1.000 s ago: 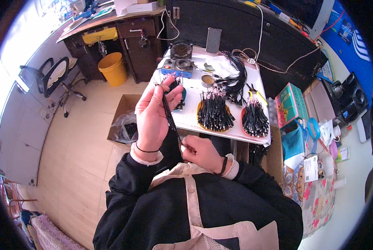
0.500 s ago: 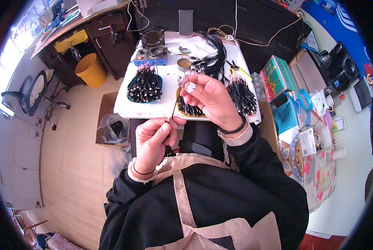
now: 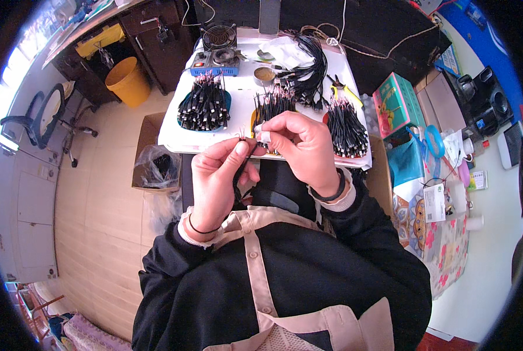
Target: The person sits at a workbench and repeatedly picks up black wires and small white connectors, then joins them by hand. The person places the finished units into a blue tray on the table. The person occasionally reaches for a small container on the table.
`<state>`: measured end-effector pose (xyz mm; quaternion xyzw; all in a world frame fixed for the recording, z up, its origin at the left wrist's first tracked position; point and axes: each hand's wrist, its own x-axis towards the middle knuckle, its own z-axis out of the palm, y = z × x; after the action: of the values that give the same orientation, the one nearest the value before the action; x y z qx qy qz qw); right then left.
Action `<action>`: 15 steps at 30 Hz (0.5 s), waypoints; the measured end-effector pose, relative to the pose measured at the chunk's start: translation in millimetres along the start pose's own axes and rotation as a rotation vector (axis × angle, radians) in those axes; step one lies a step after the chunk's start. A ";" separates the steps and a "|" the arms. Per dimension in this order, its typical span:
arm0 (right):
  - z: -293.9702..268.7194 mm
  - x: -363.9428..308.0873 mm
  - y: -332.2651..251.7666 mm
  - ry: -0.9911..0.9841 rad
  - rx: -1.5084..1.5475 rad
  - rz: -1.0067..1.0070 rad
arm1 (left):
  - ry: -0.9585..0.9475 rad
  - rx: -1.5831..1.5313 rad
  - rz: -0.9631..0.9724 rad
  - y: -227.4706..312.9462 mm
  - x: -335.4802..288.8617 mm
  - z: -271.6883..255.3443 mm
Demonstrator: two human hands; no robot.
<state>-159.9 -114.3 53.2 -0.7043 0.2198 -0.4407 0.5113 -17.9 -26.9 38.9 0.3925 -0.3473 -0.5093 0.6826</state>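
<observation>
My right hand (image 3: 305, 146) has just come down from over the table and in toward my left hand (image 3: 214, 175), so the two now meet in front of the near edge; half a second ago they stood apart with a thin dark strand between them, and a second ago the left was up high and the right low by my lap. The black cable (image 3: 241, 169) is now in my left grasp, pressed between thumb and forefinger, its body hanging toward my lap and its thin bare wire ends (image 3: 242, 135) poking up past the fingertips; my right fingers are bent in right beside those ends, a white patch showing at the thumb, though the tips are too small and crowded for me to tell whether they pinch a wire or only touch; I take the change to mean that the work has passed from handling the cable's length to the fine part at its ends, where a slipping strand would be the likeliest trouble; beyond my hands, on the white table (image 3: 243, 99), the left bundle (image 3: 204, 105) stands in full view, the middle bundle (image 3: 275, 105) shows more than it did when my right hand covered it, and the right bundle (image 3: 347, 128) sits near the yellow-handled pliers (image 3: 346, 90).
</observation>
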 end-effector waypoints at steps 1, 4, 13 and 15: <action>0.5 -1.2 -0.7 -0.013 -0.080 -0.029 | 0.011 0.018 0.018 -1.1 -0.6 0.7; -0.1 -2.0 -1.3 -0.049 -0.172 -0.099 | -0.010 0.026 -0.016 -3.4 -1.8 1.1; -11.1 -8.4 4.6 -0.080 0.312 0.153 | -0.052 -0.057 -0.076 -2.6 -7.3 1.3; -11.1 -10.6 4.5 -0.094 0.302 0.141 | -0.059 -0.036 -0.068 -4.5 -8.1 2.7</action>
<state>-174.1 -113.8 45.8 -0.6221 0.1757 -0.3983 0.6508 -24.1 -20.3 35.5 0.3766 -0.3447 -0.5498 0.6611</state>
